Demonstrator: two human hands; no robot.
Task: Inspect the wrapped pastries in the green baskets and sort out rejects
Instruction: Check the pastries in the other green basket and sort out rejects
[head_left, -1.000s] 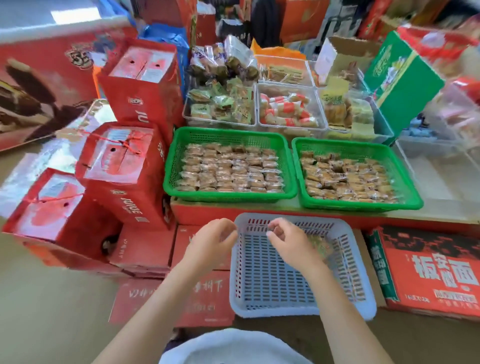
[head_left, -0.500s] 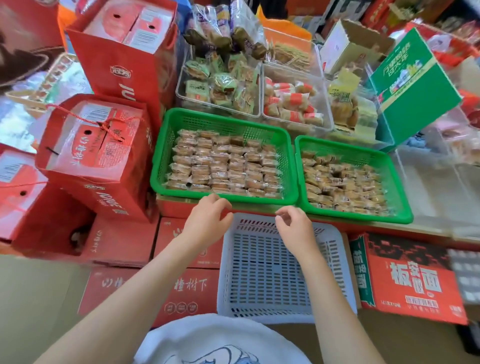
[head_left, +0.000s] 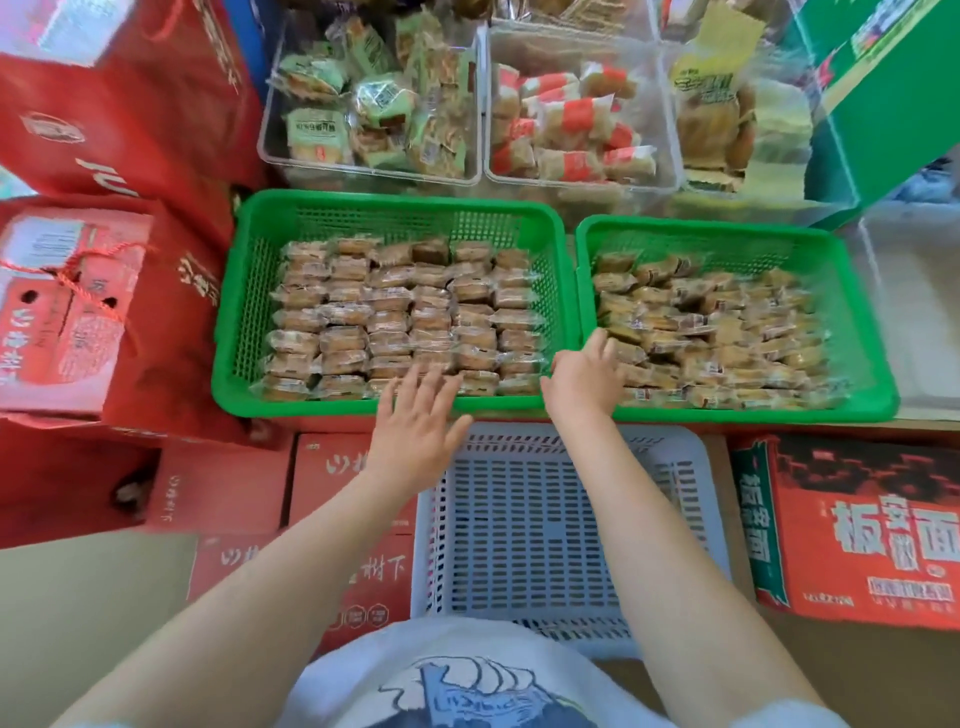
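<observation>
Where the frame begins at nine o'clock, red gift boxes (head_left: 78, 306) are stacked, the upper ones cut off by the edge, their printing blurred. Just right of them sits the left green basket (head_left: 244, 312), its wrapped pastries (head_left: 405, 317) packed in neat rows; the labels are too small to read. At its near rim the left hand (head_left: 415, 421) reaches in with fingers (head_left: 423, 382) spread and straight, released, the tips over the front row of packets; whether they touch the wrappers cannot be told.

Toward twelve o'clock, behind the baskets, clear bins (head_left: 374, 176) hold green-wrapped and red-striped snacks, the tops cropped out of view. At six o'clock a pale slotted basket (head_left: 524, 530) lies lower down, partly hidden by both forearms and by a white printed shirt (head_left: 467, 680) at the bottom edge.

The right hand (head_left: 584, 376) lies across the junction of the two baskets, at the near left corner of the right green basket (head_left: 862, 332). Its fingers curl down among the loosely heaped pastries (head_left: 727, 332) there, but the back of the hand covers them, so I cannot tell whether they are grasping a packet.

At three o'clock a green carton (head_left: 883, 104) runs out of frame, and toward four o'clock sits a red noodle carton (head_left: 852, 530), also cut by the edge.
</observation>
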